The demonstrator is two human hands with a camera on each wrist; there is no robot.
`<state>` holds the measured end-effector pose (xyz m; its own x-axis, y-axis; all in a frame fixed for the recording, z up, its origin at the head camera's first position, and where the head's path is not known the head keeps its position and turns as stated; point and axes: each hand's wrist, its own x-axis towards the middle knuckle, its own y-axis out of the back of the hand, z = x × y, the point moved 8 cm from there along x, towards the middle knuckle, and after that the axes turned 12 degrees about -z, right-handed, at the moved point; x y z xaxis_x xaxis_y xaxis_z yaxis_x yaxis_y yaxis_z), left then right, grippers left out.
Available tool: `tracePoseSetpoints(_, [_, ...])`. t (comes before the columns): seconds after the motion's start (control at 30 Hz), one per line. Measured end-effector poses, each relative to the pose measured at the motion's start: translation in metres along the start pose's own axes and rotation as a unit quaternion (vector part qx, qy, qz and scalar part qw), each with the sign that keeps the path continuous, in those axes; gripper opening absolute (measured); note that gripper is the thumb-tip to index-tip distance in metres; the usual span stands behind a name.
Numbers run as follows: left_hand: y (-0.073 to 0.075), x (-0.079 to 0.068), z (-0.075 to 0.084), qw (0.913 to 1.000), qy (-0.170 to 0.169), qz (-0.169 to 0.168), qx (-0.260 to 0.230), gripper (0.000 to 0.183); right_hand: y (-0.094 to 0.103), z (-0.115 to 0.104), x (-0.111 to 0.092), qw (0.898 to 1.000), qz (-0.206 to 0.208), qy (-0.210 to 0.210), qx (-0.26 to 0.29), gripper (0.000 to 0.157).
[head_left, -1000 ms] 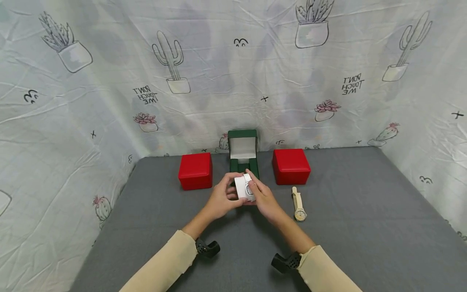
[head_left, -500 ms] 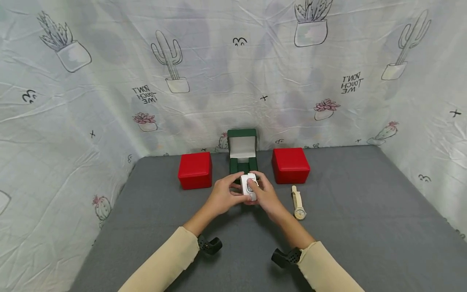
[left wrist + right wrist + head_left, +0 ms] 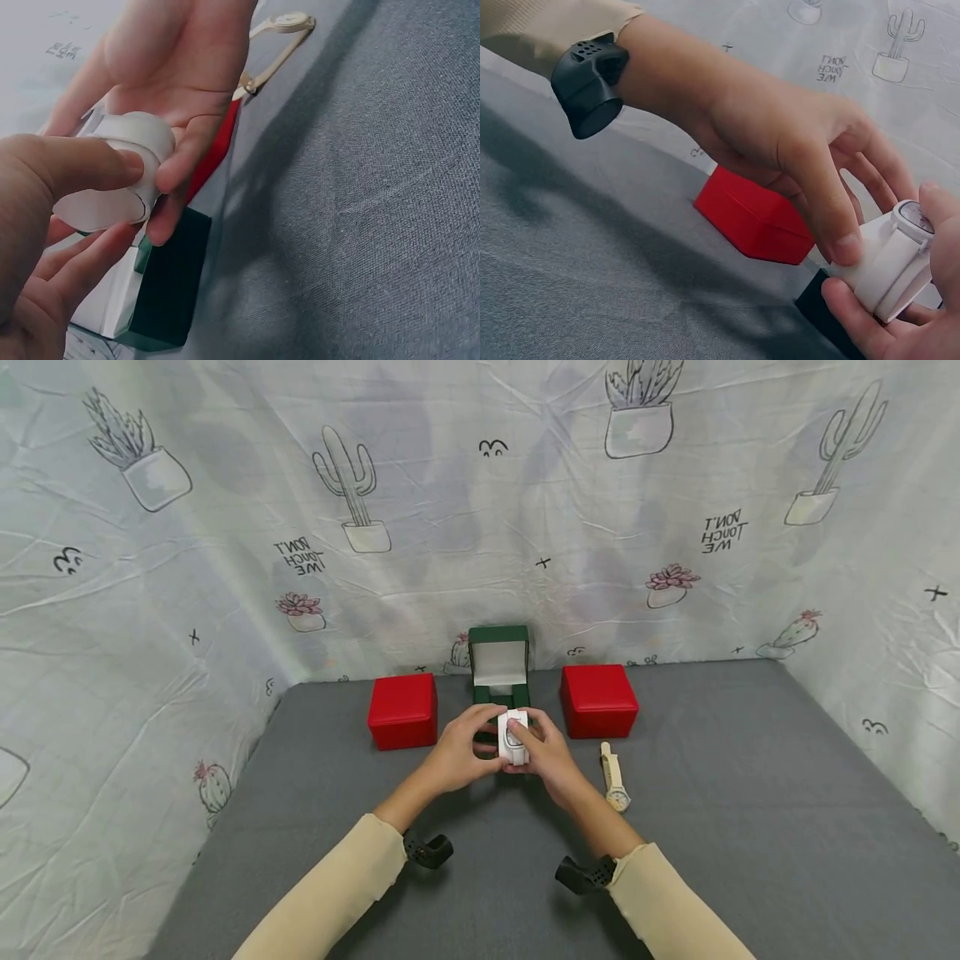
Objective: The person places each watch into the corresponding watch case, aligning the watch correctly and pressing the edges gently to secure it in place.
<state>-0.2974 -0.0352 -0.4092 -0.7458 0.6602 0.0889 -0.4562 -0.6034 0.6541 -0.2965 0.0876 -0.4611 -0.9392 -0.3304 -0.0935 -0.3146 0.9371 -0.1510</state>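
Note:
Both hands hold a white wristwatch (image 3: 913, 217), its strap wrapped round a white cushion (image 3: 504, 745), just in front of the open green watch box (image 3: 498, 634). My left hand (image 3: 457, 753) grips the cushion's left end between thumb and fingers. On the other side, my right hand (image 3: 551, 758) holds the watch, with its thumb over the dial in the head view. Behind the hands, the box's lid stands up, showing a pale lining, and its front part is hidden. A cream wristwatch (image 3: 615, 781) lies on the table to the right of the right hand.
Two closed red boxes flank the green one: a left red box (image 3: 402, 712) and a right red box (image 3: 598, 702). Grey cloth covers the table (image 3: 750, 793). A white curtain (image 3: 450, 485) printed with cacti rises along its back and sides.
The cushion with the white watch has turned from a tilt to nearly upright and shifted slightly right. Both hands have moved a little toward the green box, still holding it.

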Motion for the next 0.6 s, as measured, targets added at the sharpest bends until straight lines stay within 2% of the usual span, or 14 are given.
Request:
tracePoseSetpoints(0.23, [0.006, 0.004, -0.001, 0.9998, -0.003, 0.017, -0.01, 0.071, 0.001, -0.004, 0.008, 1.0, 0.018, 0.006, 0.008, 0.048])
tracePoseSetpoints(0.37, [0.006, 0.007, -0.002, 0.9998, -0.004, 0.015, -0.014, 0.072, 0.002, -0.005, 0.007, 1.0, 0.029, 0.001, 0.001, 0.049])
tracePoseSetpoints(0.47, [0.005, 0.01, -0.004, 0.9998, 0.001, 0.009, -0.017, 0.072, 0.004, -0.005, 0.006, 0.999, 0.041, -0.009, -0.015, 0.054])
tracePoseSetpoints(0.6, [0.016, 0.015, -0.01, 0.9993, 0.019, 0.027, -0.016, 0.072, 0.01, -0.01, 0.006, 0.996, 0.071, -0.009, -0.057, 0.06])
